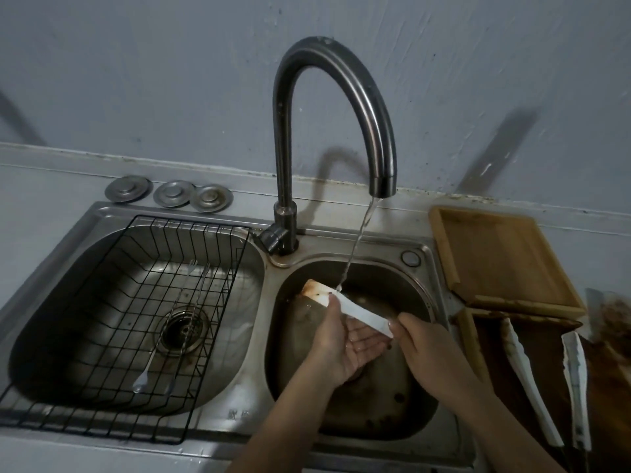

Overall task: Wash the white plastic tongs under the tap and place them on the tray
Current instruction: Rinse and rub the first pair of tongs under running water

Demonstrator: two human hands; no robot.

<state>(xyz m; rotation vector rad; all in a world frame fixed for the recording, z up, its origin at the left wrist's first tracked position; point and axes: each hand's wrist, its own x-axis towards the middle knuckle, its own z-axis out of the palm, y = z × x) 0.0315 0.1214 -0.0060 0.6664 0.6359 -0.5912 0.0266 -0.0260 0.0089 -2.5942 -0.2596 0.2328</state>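
White tongs (pixel 348 307) held over the right sink basin (pixel 403 288), lying slantwise, stained end up-left, other end down-right; water stream (pixel 358 240) from the tap (pixel 341 107) lands on the upper face about mid-length. Left hand (pixel 345 346) palm up under the tongs, thumb pressed on the top near the stained end, so clamped on the tongs; right hand (pixel 433 349) pinches the lower-right end between fingertips, also clamped on it. Hands apart from each other, one at each end.

Left basin (pixel 47 319) carries a black wire rack (pixel 143 302) with long thin metal utensils (pixel 170 329) lying in it; exact type hard to tell. Three metal drain plugs (pixel 169 193) sit in a row at the far edge of the desk behind the left basin.

Right of the sink: wooden tray (pixel 505 257) near the desk's far right; in front of it a darker tray (pixel 485 353) holding two more white tong-like pieces (pixel 529 380) side by side, apart from each other.
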